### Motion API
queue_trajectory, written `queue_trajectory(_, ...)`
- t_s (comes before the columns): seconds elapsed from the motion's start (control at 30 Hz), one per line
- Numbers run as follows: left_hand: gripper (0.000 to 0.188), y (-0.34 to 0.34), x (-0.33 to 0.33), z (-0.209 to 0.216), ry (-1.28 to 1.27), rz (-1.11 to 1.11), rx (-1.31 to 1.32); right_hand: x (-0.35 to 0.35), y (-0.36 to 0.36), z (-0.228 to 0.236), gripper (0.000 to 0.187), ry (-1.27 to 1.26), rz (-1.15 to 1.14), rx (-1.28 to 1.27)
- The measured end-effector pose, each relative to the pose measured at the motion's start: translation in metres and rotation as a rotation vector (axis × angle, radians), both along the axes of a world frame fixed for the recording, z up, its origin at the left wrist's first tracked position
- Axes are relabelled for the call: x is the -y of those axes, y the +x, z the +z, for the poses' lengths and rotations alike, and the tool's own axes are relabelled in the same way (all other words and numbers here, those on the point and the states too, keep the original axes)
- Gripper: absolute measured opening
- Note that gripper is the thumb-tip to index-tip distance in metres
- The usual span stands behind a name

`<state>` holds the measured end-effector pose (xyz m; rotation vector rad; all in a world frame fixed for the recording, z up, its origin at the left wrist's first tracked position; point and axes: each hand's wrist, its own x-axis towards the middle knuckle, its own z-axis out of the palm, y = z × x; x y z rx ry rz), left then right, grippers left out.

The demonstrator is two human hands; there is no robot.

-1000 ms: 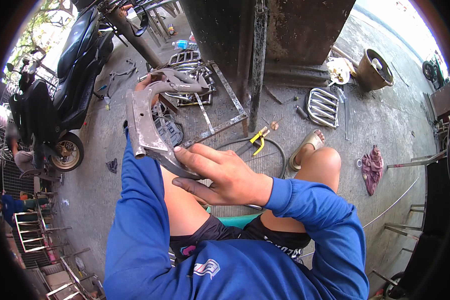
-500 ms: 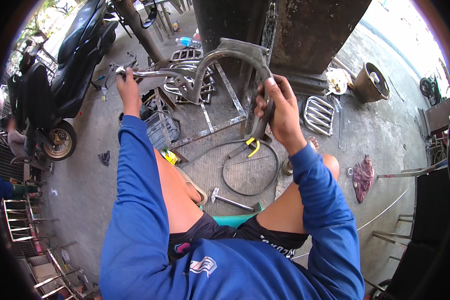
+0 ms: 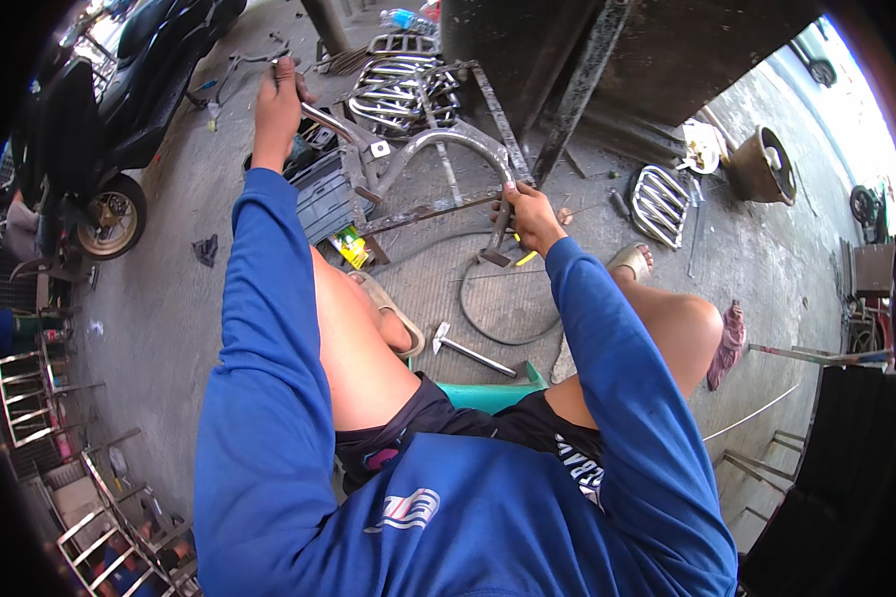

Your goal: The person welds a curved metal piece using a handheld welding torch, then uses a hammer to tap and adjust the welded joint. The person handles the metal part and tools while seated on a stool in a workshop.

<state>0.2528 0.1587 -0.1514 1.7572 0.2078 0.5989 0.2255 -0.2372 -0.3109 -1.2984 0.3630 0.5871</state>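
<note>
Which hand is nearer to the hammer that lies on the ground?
Right. The right hand grips the curved metal frame just above the hammer; the left hand holds the frame's far end, farther away.

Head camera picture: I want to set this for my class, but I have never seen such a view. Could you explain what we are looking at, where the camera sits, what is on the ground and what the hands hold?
The camera is worn on a person's head and looks down, so the blue sleeves rising from the lower edge are that person's own arms. The wide lens bends straight edges near the rim.

The person sits low over a concrete floor. Both hands grip one curved grey metal frame: the left hand holds one far end, the right hand the other end.

On the floor lie a hammer, a loop of cable, chromed wire racks and a dark crate. A scooter stands at the left.
</note>
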Motion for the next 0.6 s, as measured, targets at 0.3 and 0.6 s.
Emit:
queue_trajectory(0.3,0.054,0.005,-0.007,-0.04,-0.047,-0.093,-0.176,-0.014,-0.017,-0.064,0.031,0.127,-0.453,-0.075)
queue_trajectory(0.6,0.053,0.008,-0.005,-0.032,-0.085,-0.095,-0.159,0.018,-0.026,-0.081,0.056,0.18,-0.3,-0.189)
